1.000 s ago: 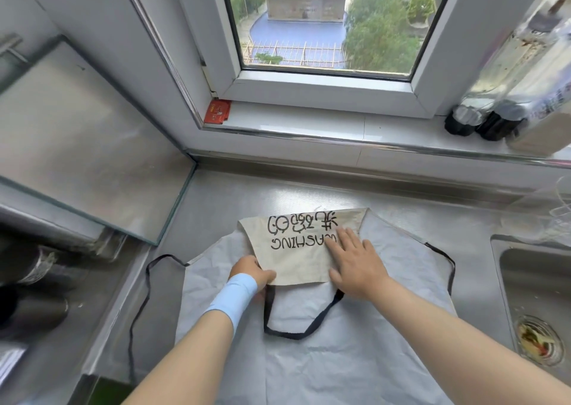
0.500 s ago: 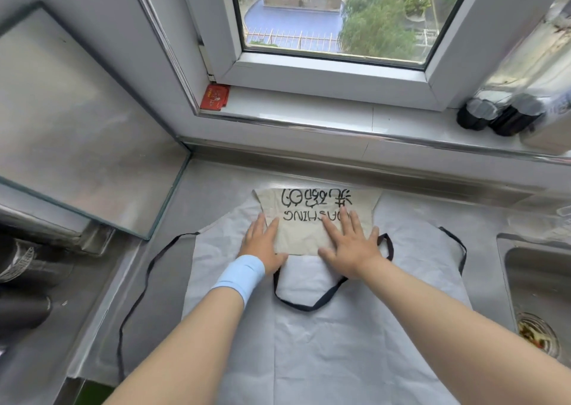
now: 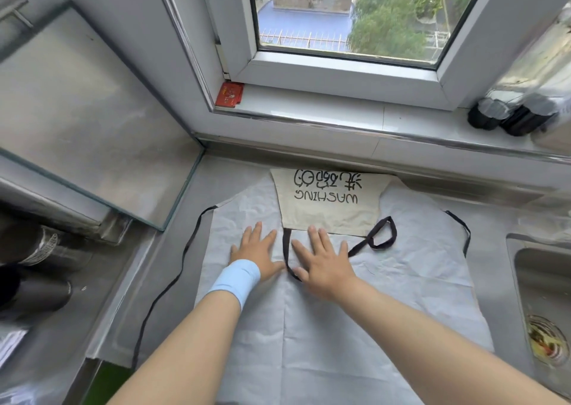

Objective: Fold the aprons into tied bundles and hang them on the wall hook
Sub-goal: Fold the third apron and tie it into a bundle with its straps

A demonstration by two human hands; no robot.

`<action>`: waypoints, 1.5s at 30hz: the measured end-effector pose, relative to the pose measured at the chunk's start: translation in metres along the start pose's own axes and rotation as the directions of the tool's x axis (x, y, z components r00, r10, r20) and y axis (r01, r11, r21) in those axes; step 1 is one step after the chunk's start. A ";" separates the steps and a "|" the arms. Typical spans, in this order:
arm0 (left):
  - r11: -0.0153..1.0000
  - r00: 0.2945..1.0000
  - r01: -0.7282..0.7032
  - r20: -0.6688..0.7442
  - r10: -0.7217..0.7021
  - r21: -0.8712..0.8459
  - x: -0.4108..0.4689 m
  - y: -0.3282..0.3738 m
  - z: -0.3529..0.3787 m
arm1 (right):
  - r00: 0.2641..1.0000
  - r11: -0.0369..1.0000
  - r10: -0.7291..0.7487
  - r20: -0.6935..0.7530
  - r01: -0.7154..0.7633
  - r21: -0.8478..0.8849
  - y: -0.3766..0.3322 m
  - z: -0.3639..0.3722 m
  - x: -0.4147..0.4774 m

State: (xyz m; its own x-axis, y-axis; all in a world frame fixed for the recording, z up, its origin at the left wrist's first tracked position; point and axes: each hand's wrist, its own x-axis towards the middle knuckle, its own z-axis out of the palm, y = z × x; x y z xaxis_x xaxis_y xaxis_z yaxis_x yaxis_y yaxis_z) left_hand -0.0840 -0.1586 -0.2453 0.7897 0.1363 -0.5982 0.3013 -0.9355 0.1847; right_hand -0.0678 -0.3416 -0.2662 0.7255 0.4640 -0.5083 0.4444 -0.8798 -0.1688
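Observation:
A pale grey apron (image 3: 386, 305) lies spread flat on the steel counter (image 3: 173, 268). Its beige bib (image 3: 330, 216), printed "WASHING" in black, is folded down onto the apron's body. The black neck strap (image 3: 381, 234) loops just below the bib. One black waist tie (image 3: 182, 259) trails off the left side, another (image 3: 462, 228) curls at the right. My left hand (image 3: 256, 253), with a light blue wristband, lies flat on the apron with fingers spread. My right hand (image 3: 324, 262) presses flat beside it, over part of the neck strap. No wall hook is in view.
A sink (image 3: 543, 305) with a dirty drain strainer sits at the right. A glass panel (image 3: 92, 132) leans at the left over dark cylinders (image 3: 34, 275). The window sill holds a red packet (image 3: 230, 94) and two black-capped bottles (image 3: 513, 115).
Both hands slid from the bib toward me onto the apron's grey body, staying flat. The bib now lies uncovered, and the neck strap has shifted to the right.

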 end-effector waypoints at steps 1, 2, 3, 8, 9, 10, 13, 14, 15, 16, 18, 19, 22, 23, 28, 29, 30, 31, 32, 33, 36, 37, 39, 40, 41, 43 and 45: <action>0.998 0.999 0.017 -0.046 -0.020 -0.061 -0.006 -0.004 0.001 | 1.000 0.999 -0.003 0.009 0.003 -0.036 0.001 0.000 0.001; 0.991 0.994 0.048 -0.097 -0.059 -0.121 -0.015 -0.009 0.002 | 1.000 0.997 -0.006 0.009 0.006 -0.075 0.001 -0.001 0.001; 0.982 0.983 0.085 -0.148 -0.110 -0.168 -0.025 -0.016 0.004 | 1.000 0.995 -0.008 -0.006 0.007 -0.099 0.000 -0.002 0.001; 0.904 0.894 0.341 -0.208 -0.397 -0.257 -0.072 -0.056 0.022 | 0.965 1.000 -0.029 -0.259 0.026 -0.017 -0.032 -0.003 -0.018; 0.879 0.877 0.393 -0.178 -0.447 -0.268 -0.080 -0.064 0.026 | 0.955 0.998 -0.060 -0.289 0.056 -0.022 -0.040 0.001 -0.025; 0.855 0.861 0.440 -0.142 -0.488 -0.274 -0.086 -0.070 0.029 | 0.951 0.995 -0.102 -0.291 0.094 -0.039 -0.047 0.006 -0.030; 0.821 0.836 0.522 -0.050 -0.546 -0.233 -0.098 -0.085 0.037 | 0.965 0.986 -0.164 -0.202 0.154 -0.066 -0.071 0.029 -0.052; 0.820 0.835 0.531 -0.037 -0.550 -0.213 -0.099 -0.088 0.038 | 0.974 0.988 -0.151 -0.171 0.141 -0.068 -0.078 0.035 -0.059; 0.823 0.836 0.532 -0.034 -0.548 -0.199 -0.099 -0.091 0.040 | 0.982 0.991 -0.123 -0.144 0.114 -0.072 -0.083 0.042 -0.063; 0.825 0.837 0.530 -0.035 -0.546 -0.197 -0.097 -0.094 0.041 | 0.986 0.993 -0.088 -0.138 0.076 -0.090 -0.087 0.047 -0.066; 0.834 0.847 0.509 -0.046 -0.529 -0.214 -0.093 -0.100 0.040 | 0.990 0.993 -0.031 -0.139 0.015 -0.118 -0.092 0.054 -0.068; 0.847 0.863 0.482 -0.044 -0.503 -0.225 -0.092 -0.104 0.039 | 0.991 0.992 -0.009 -0.137 -0.009 -0.129 -0.096 0.055 -0.069; 0.890 0.939 0.323 -0.008 -0.343 -0.323 -0.090 -0.117 0.034 | 0.985 0.984 0.014 -0.170 -0.044 -0.172 -0.111 0.053 -0.069; 0.875 0.954 0.273 -0.007 -0.301 -0.400 -0.092 -0.122 0.031 | 0.989 0.982 0.014 -0.144 -0.040 -0.185 -0.116 0.051 -0.068; 0.715 0.946 0.191 -0.068 -0.317 -0.672 -0.099 -0.155 0.021 | 0.977 0.989 0.082 -0.198 -0.104 -0.104 -0.146 0.051 -0.078; 0.682 0.946 0.226 -0.012 -0.325 -0.695 -0.099 -0.163 0.019 | 0.975 0.990 0.097 -0.202 -0.115 -0.080 -0.151 0.056 -0.083; 0.641 0.946 0.275 0.083 -0.313 -0.717 -0.101 -0.170 0.018 | 0.975 0.989 0.117 -0.187 -0.132 -0.067 -0.156 0.062 -0.088; 0.625 0.940 0.336 0.204 -0.274 -0.705 -0.105 -0.176 0.018 | 0.979 0.988 0.141 -0.148 -0.149 -0.047 -0.158 0.066 -0.092; 0.643 0.922 0.382 0.316 -0.222 -0.664 -0.110 -0.179 0.018 | 0.983 0.986 0.161 -0.090 -0.164 -0.027 -0.160 0.070 -0.095; 0.683 0.908 0.387 0.386 -0.165 -0.619 -0.115 -0.180 0.017 | 0.984 0.984 0.179 -0.029 -0.179 -0.016 -0.162 0.071 -0.098; 0.725 0.930 0.260 0.367 -0.011 -0.637 -0.126 -0.174 0.011 | 0.976 0.977 0.200 0.087 -0.206 0.058 -0.166 0.062 -0.100; 0.703 0.940 0.215 0.339 0.039 -0.678 -0.127 -0.169 0.006 | 0.974 0.971 0.197 0.115 -0.210 0.113 -0.166 0.057 -0.099; 0.613 0.935 0.164 0.320 0.154 -0.773 -0.134 -0.153 -0.009 | 0.975 0.946 0.193 0.111 -0.215 0.244 -0.163 0.042 -0.098; 0.576 0.930 0.145 0.310 0.199 -0.804 -0.137 -0.143 -0.015 | 0.974 0.917 0.212 0.084 -0.228 0.328 -0.158 0.035 -0.097; 0.562 0.928 0.118 0.293 0.231 -0.819 -0.139 -0.132 -0.021 | 0.966 0.865 0.248 0.076 -0.256 0.431 -0.151 0.023 -0.098; 0.584 0.928 0.017 0.229 0.293 -0.812 -0.143 -0.106 -0.031 | 0.951 0.661 0.297 0.089 -0.272 0.699 -0.133 -0.004 -0.101; 0.644 0.922 -0.108 0.166 0.351 -0.758 -0.148 -0.075 -0.038 | 0.941 0.399 0.315 0.124 -0.250 0.882 -0.111 -0.036 -0.108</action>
State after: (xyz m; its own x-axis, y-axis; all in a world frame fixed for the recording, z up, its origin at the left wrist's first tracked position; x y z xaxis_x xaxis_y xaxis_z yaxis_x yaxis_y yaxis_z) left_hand -0.2037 -0.0961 -0.1411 0.7447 -0.2567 -0.6161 0.5134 -0.3696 0.7745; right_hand -0.1771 -0.2903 -0.1621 0.7572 0.1468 -0.6365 -0.4677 -0.5584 -0.6852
